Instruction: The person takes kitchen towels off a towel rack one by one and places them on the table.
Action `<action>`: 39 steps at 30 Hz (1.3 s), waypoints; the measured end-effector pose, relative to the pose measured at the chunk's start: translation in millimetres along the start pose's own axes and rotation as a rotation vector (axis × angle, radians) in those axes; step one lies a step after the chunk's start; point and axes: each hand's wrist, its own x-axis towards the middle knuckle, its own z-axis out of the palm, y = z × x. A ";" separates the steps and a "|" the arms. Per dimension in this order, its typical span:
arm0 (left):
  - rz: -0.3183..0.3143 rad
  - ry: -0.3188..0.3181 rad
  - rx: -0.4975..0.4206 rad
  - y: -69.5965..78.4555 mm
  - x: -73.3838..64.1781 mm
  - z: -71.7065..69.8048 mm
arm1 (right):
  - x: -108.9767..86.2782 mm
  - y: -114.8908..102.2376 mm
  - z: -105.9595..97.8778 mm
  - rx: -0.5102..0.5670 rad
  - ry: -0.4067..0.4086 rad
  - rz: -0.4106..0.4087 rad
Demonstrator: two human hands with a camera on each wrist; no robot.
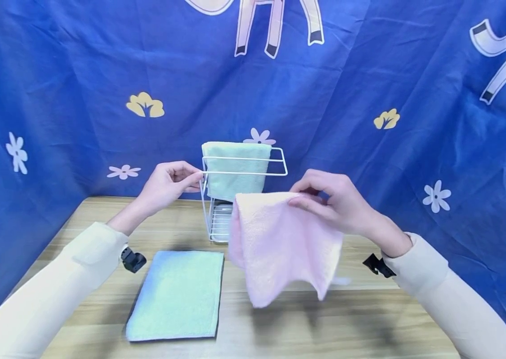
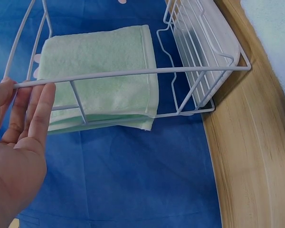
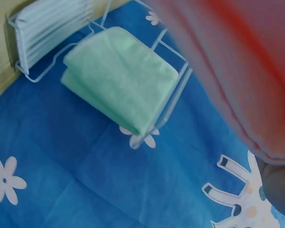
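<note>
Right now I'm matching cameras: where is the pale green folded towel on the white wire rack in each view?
Head: the pale green folded fabric towel hangs just above centre.
Left wrist: the towel, above and left of centre.
Right wrist: the towel, above and slightly left of centre.
Shared landmark: the white metal wire rack holding it.

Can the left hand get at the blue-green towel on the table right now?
Probably, once it lets go: the left hand holds the white rack, but the blue-green towel lies flat on the table nearby, with nothing on top.
</note>
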 end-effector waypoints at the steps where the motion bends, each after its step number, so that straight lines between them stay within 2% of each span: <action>1: 0.003 -0.001 0.002 0.1 -0.2 0.1 | -2.9 -0.4 2.3 0.002 -0.008 0.004; 10: 0.006 0.004 -0.015 2.3 -2.4 -0.5 | -31.9 -0.7 29.3 0.060 -0.066 0.057; 25: 0.006 -0.001 -0.032 2.1 -2.3 0.2 | -78.0 4.2 66.2 0.137 -0.199 0.215; 30: -0.003 -0.004 -0.023 1.8 -1.7 -0.4 | -87.9 2.6 72.4 0.157 -0.222 0.260; 39: -0.001 -0.006 -0.013 1.4 -0.6 -1.0 | -95.3 -6.2 78.6 0.202 -0.251 0.276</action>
